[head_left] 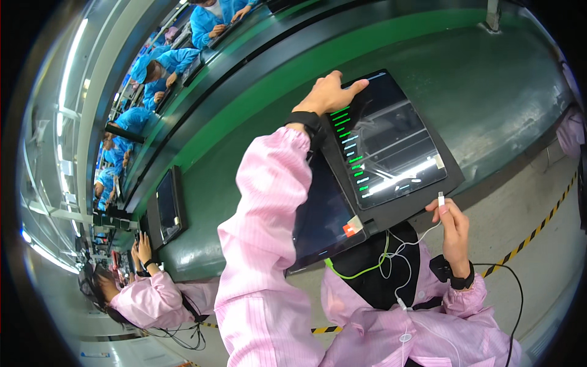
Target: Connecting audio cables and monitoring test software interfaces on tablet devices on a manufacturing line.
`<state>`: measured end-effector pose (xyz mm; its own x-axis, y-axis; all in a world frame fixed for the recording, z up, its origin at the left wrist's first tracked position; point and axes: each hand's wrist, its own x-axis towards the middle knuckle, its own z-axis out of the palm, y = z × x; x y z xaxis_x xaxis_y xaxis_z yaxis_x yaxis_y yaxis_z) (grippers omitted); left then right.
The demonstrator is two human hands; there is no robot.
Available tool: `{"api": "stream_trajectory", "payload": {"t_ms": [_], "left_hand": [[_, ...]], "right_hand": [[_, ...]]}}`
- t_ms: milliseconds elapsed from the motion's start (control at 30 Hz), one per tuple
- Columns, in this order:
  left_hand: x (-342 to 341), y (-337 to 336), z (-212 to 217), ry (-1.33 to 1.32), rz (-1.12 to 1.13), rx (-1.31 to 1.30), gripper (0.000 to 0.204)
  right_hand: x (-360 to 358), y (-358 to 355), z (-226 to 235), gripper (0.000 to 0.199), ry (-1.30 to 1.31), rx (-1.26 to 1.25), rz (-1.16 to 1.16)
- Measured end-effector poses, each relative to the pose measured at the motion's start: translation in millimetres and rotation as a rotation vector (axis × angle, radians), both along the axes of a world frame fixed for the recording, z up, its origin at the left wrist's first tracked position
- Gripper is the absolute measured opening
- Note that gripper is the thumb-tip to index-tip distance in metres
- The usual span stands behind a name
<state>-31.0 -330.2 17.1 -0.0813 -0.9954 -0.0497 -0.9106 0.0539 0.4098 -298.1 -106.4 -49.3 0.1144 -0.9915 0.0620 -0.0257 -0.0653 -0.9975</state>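
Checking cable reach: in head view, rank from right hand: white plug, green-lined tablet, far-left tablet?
1. White plug: in the right hand
2. Green-lined tablet: ahead, leftward
3. Far-left tablet: near the co-worker

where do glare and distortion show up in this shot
Head view: a bright glare streak crosses the lower part of the tablet with green lines, with paler reflections above it; head view: a soft sheen lies on the green bench; head view: the ceiling light bows near the dark rim.
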Motion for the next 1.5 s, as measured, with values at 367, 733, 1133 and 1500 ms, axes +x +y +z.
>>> {"api": "stream_trajectory", "payload": {"t_ms": [367,733,1133,1500], "left_hand": [[-2.5,50.5,24.4,-0.070,0.018,0.100,0.094],[-10.4,50.1,26.3,0.004,-0.019,0.097,0.092],[-7.7,49.8,21.0,0.020,-0.030,0.095,0.094],[-6.6,50.3,19.1,0.037,-0.032,0.104,0.093]], "right_hand": [[-9.9,-1.1,-8.5,0.023,-0.075,-0.080,0.070],[-14.4,-3.5,-7.4,0.010,0.214,-0.265,0.164],[-11.7,-9.1,-4.1,0.008,0.261,-0.356,0.227],[-9.9,-7.3,-6.6,0.014,0.209,-0.251,0.279]]}}
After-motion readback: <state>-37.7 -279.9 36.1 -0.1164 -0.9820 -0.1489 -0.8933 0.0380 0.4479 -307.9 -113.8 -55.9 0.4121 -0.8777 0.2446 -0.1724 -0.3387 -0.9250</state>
